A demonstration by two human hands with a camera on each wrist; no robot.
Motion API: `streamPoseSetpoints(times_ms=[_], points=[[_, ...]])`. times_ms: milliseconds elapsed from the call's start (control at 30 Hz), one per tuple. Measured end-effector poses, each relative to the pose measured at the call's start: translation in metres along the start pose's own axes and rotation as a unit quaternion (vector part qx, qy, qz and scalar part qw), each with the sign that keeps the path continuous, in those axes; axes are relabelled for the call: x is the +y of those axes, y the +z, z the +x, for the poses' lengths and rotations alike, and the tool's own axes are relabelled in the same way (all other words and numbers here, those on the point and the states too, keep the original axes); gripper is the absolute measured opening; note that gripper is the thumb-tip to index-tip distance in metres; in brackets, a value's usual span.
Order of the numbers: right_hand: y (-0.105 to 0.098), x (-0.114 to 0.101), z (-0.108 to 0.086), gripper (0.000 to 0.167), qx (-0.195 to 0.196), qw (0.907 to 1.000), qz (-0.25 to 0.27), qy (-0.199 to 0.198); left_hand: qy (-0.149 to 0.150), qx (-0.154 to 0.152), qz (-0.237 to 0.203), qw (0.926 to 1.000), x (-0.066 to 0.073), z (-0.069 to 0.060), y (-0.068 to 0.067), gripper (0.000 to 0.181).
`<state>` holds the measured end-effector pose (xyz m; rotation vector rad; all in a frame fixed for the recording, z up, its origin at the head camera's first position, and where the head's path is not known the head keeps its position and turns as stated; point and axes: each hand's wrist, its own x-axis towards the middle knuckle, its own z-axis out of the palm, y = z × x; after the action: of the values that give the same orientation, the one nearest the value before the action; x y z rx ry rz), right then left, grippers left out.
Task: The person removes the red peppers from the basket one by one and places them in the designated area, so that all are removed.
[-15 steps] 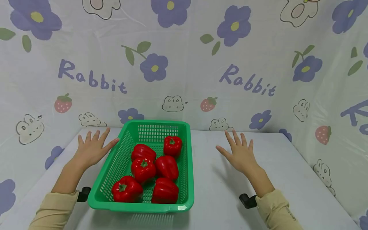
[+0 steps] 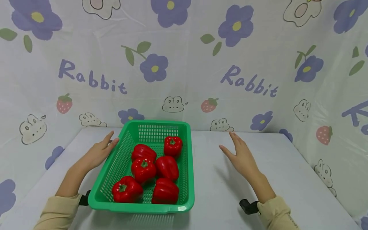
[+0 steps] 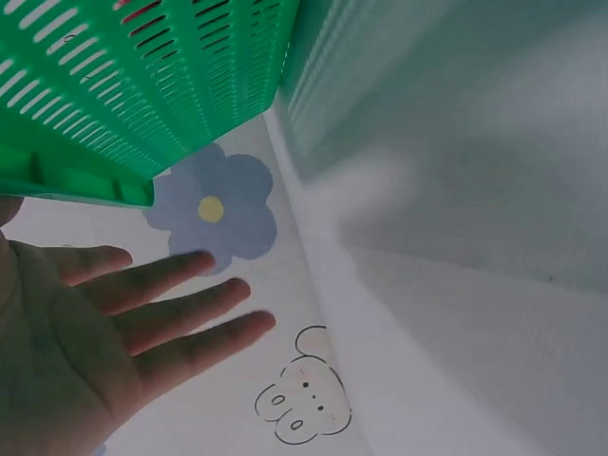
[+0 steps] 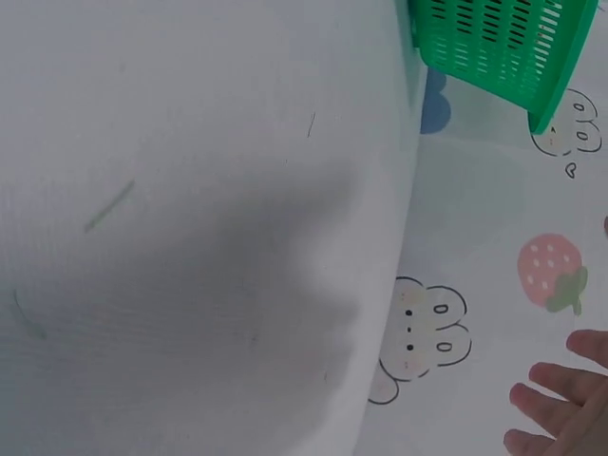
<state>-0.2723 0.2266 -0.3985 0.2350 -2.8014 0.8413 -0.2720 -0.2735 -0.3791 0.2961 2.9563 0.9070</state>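
Note:
A green plastic basket (image 2: 189,166) with slotted walls stands left of centre, holding several red bell peppers (image 2: 143,170). Beside its left wall is my left hand (image 2: 99,152), fingers extended and holding nothing; its thumb lies close to the rim, and whether they touch I cannot tell. In the left wrist view the palm of the left hand (image 3: 85,351) faces the camera, below the basket wall (image 3: 171,76). Over the table to the right hovers my right hand (image 2: 242,158), fingers straight and thumb apart, nothing in it. Only its fingertips (image 4: 546,408) show in the right wrist view.
The white table (image 2: 212,198) extends around the basket. A curtain (image 2: 184,86) printed with flowers, rabbits and strawberries hangs behind the table and along its right side. Black wrist mounts (image 2: 248,207) stick out near both sleeves.
Both hands have turned from palm-down with spread fingers to a more sideways pose, fingers closer together. The basket and peppers have stayed in place.

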Motion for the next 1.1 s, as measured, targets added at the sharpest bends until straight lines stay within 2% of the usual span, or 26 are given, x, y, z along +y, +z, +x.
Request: streamPoseSetpoints(times_ms=[333, 533, 833, 1100], points=[[0.004, 0.000, -0.005, 0.086, -0.001, 0.9950, 0.093, 0.037, 0.003, 0.012, -0.031, 0.9994, -0.003, -0.002, 0.006, 0.073], [0.007, 0.000, -0.009, 0.086, 0.004, 0.9901, 0.131, 0.049, 0.003, 0.011, -0.057, 0.9983, -0.003, -0.002, 0.009, 0.069], [0.012, -0.004, -0.012, 0.083, 0.032, 0.9796, 0.193, 0.045, 0.000, 0.015, -0.099, 0.9950, -0.004, -0.003, 0.011, 0.067], [0.016, -0.014, -0.013, 0.080, 0.059, 0.9707, 0.230, 0.033, 0.007, 0.022, -0.115, 0.9931, -0.008, -0.004, 0.013, 0.063]])
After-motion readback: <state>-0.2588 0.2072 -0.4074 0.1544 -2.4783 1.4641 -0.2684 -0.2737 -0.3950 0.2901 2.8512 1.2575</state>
